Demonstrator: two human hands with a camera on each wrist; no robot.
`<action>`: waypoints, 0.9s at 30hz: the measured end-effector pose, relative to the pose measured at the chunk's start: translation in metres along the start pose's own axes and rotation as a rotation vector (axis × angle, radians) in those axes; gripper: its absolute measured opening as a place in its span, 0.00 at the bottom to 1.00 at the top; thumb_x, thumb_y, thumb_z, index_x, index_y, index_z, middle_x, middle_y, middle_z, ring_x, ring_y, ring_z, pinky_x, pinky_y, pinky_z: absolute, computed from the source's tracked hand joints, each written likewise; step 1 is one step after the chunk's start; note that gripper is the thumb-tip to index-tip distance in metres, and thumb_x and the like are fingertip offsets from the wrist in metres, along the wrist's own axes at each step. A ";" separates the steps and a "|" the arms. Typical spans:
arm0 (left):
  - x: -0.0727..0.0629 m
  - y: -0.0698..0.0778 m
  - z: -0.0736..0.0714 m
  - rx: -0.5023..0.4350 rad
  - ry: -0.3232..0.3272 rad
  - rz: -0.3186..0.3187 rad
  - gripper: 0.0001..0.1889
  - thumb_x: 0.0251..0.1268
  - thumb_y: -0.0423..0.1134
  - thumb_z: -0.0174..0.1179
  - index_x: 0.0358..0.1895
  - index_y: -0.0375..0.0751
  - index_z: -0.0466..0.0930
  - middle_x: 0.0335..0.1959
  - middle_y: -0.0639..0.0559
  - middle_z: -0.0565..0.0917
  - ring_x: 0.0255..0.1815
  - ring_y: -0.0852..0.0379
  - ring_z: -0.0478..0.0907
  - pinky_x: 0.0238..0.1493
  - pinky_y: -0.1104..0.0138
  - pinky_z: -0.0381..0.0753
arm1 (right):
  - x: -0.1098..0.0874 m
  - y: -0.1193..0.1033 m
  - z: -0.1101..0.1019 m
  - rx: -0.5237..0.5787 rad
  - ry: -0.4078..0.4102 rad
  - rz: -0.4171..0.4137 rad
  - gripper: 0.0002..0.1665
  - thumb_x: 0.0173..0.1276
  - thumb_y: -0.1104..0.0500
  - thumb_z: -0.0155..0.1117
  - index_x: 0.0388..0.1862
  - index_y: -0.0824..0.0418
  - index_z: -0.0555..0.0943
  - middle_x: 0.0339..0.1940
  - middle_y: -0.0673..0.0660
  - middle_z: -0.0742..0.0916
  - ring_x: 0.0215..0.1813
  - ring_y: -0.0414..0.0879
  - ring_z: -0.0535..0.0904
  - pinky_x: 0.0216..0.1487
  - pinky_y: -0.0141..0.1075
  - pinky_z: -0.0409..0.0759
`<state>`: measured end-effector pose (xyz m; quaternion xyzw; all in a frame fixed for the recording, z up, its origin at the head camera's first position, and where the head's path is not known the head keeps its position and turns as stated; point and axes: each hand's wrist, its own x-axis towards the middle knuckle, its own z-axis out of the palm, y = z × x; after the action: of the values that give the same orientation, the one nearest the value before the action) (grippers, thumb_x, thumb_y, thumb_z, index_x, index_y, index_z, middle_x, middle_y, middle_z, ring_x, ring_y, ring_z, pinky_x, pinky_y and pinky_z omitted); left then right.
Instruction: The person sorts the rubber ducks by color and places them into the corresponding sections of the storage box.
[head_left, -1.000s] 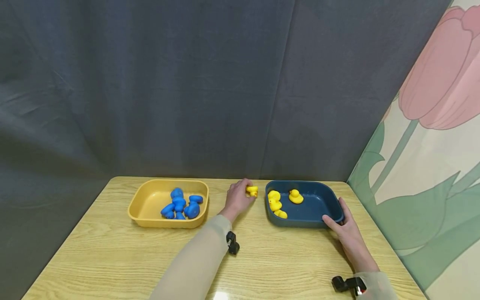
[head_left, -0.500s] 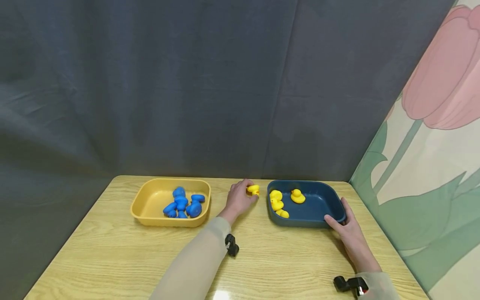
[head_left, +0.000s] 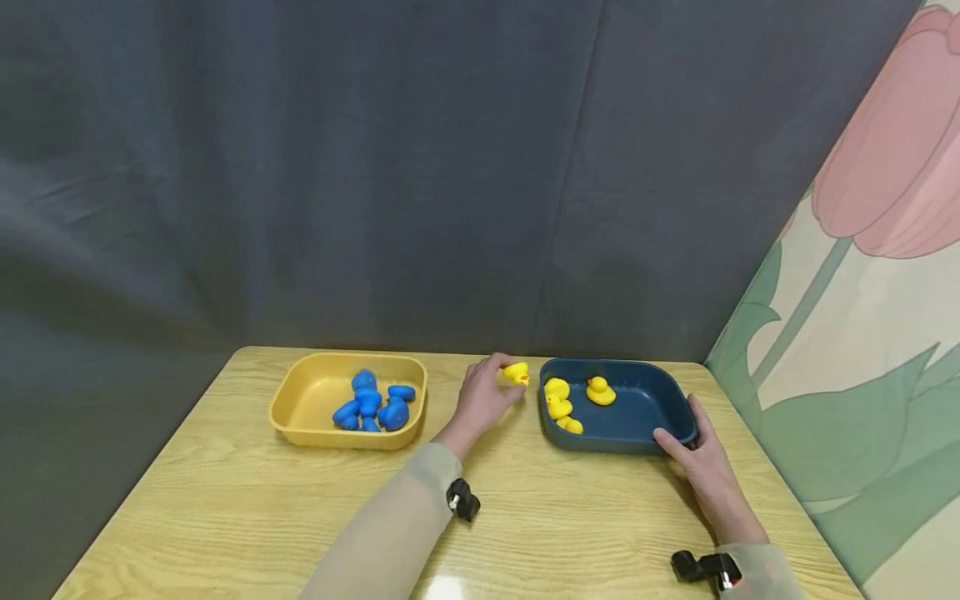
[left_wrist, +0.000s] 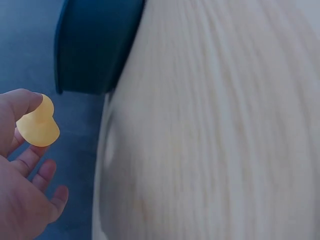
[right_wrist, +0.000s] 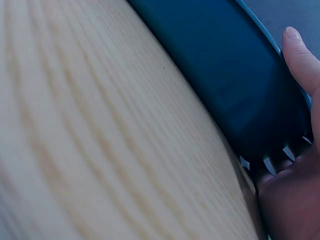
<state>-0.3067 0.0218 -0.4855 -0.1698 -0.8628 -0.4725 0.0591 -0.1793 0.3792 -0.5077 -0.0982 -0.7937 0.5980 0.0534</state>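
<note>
In the head view my left hand pinches a yellow rubber duck between the thumb and fingers, just left of the dark blue tray. The left wrist view shows this duck clear of the tabletop, with the other fingers loosely bent beneath it. My right hand grips the tray's front right corner, thumb on the rim and fingers round the outer side. Inside the tray several yellow ducks cluster along the left wall, and a lone yellow duck sits upright near the back.
On the left of the wooden table stands a yellow tray with several blue ducks heaped in its right part. A dark curtain hangs behind the table. A flower-patterned wall borders the right side.
My left hand has raised the yellow duck and turned it slightly while shifting toward the dark blue tray. The right hand keeps its place at the tray corner. The whole view has drifted slightly.
</note>
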 end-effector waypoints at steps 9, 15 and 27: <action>-0.008 0.025 0.008 -0.030 -0.015 0.042 0.22 0.73 0.45 0.75 0.66 0.47 0.84 0.64 0.53 0.86 0.70 0.45 0.74 0.69 0.50 0.77 | -0.001 -0.002 -0.001 0.004 -0.001 0.002 0.62 0.85 0.56 0.66 0.94 0.47 0.30 0.94 0.54 0.37 0.92 0.57 0.29 0.89 0.46 0.33; -0.015 0.038 0.019 0.005 -0.037 0.083 0.23 0.75 0.47 0.74 0.68 0.47 0.83 0.65 0.55 0.86 0.70 0.45 0.74 0.74 0.48 0.71 | 0.000 -0.001 -0.001 0.014 0.002 -0.001 0.63 0.85 0.57 0.67 0.94 0.48 0.30 0.94 0.55 0.37 0.92 0.57 0.29 0.89 0.53 0.32; -0.029 0.057 0.040 0.125 -0.059 0.129 0.20 0.77 0.53 0.73 0.65 0.54 0.83 0.59 0.61 0.89 0.67 0.51 0.76 0.81 0.49 0.61 | 0.000 -0.002 0.001 0.007 -0.004 -0.003 0.63 0.85 0.56 0.67 0.94 0.48 0.29 0.94 0.55 0.36 0.92 0.58 0.28 0.89 0.57 0.32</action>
<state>-0.2570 0.0764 -0.4693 -0.2347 -0.8792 -0.4079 0.0744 -0.1792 0.3782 -0.5063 -0.0958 -0.7920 0.6006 0.0532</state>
